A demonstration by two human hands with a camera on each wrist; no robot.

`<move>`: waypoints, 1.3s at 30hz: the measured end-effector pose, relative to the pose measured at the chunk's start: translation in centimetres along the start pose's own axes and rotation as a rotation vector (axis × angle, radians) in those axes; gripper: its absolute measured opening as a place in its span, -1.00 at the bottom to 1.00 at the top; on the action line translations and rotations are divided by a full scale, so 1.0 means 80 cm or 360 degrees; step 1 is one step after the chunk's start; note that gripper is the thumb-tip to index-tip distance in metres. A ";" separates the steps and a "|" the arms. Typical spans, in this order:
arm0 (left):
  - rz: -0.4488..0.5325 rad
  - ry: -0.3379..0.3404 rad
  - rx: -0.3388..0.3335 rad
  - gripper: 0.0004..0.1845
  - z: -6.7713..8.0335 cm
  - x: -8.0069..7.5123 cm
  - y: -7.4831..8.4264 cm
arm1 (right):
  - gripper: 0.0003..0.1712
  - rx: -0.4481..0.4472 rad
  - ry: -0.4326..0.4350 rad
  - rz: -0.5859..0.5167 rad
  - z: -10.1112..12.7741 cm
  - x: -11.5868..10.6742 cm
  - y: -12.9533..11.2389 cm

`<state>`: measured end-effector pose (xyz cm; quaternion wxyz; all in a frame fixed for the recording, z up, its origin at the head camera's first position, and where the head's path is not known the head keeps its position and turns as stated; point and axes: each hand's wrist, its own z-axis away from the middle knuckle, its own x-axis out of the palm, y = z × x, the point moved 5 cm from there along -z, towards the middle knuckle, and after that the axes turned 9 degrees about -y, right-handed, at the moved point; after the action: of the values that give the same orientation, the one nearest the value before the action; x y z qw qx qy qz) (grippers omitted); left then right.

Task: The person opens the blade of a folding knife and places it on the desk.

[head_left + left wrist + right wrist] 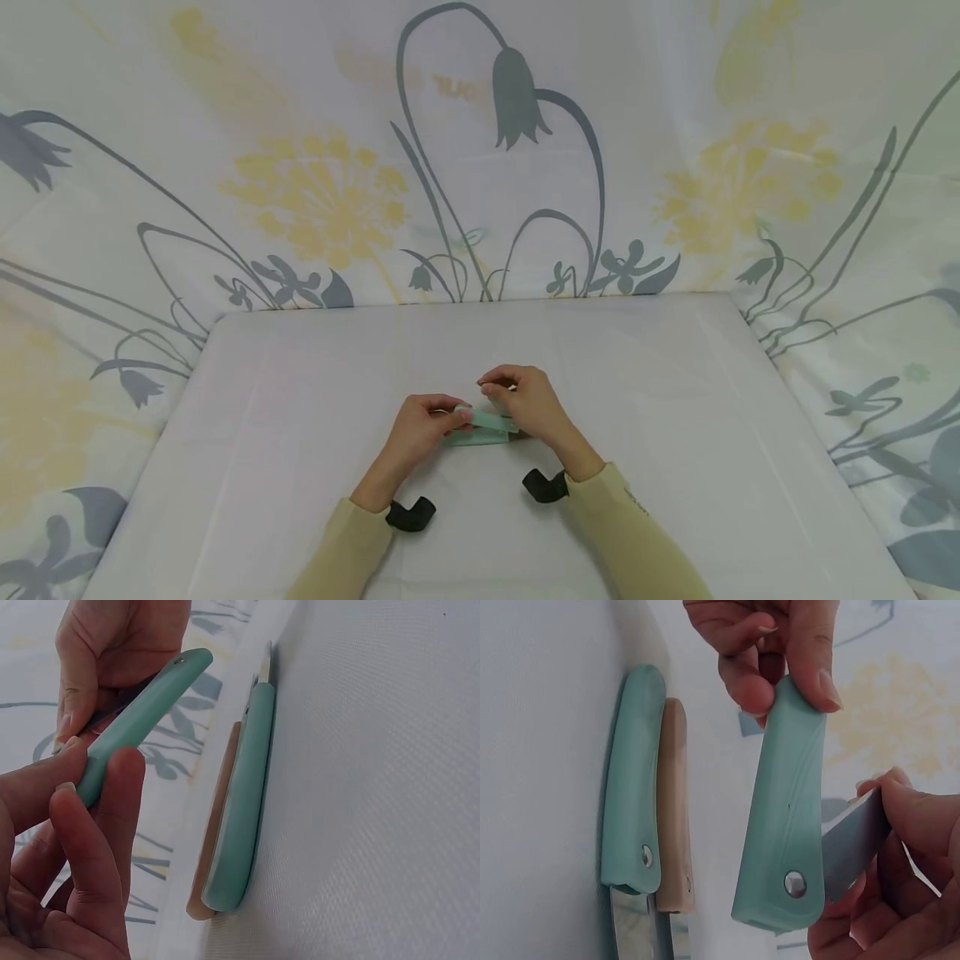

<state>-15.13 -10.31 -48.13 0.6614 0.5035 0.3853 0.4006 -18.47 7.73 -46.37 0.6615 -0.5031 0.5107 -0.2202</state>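
Observation:
My left hand (427, 421) pinches the end of a mint-green folding-knife handle (489, 420) above the middle of the white table (675, 400). My right hand (525, 398) pinches the steel blade (851, 838), which stands partly out of the handle (784, 825) near its rivet. In the left wrist view the left hand's fingers (82, 840) clamp the handle (142, 720), with the right hand (112, 645) beyond it. Under the hands a second mint-green knife (634, 795) and a beige knife (675, 802) lie side by side on the table, blades showing.
A floral curtain (480, 167) hangs behind and around the table. Black camera straps (410, 514) sit on both wrists. The lying green knife (240, 817) and the beige one (201, 889) rest close to the held knife.

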 end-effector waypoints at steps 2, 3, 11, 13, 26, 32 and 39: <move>0.0004 0.0017 -0.0007 -0.80 -0.004 -0.002 -0.010 | -0.84 0.0010 0.0027 -0.0028 0.000 -0.002 0.001; 0.0009 0.0027 -0.0011 -0.79 -0.007 -0.003 -0.015 | -0.83 0.0017 0.0039 -0.0044 0.000 -0.004 0.002; 0.0054 0.0074 0.0018 -0.71 -0.006 -0.012 -0.019 | -0.75 0.0094 0.0072 -0.0290 0.001 -0.013 0.005; 0.0052 0.0085 0.0026 -0.71 -0.006 -0.014 -0.018 | -0.76 0.0120 0.0069 -0.0346 0.001 -0.016 0.006; 0.0099 0.0193 0.0002 -0.74 -0.003 -0.028 -0.017 | -0.76 0.0259 0.0092 -0.0764 0.012 -0.033 0.027; 0.0130 0.0194 -0.0011 -0.75 0.009 -0.026 0.006 | -0.77 0.0295 0.0125 -0.1025 0.018 -0.034 0.036; 0.0144 0.0169 0.0016 -0.77 0.016 -0.021 0.024 | -0.87 0.0304 0.0302 -0.1260 0.025 -0.036 0.039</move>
<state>-14.88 -11.97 -45.81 0.6188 0.5018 0.3986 0.4543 -18.48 12.15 -47.90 0.5195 -0.5744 0.3139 -0.5492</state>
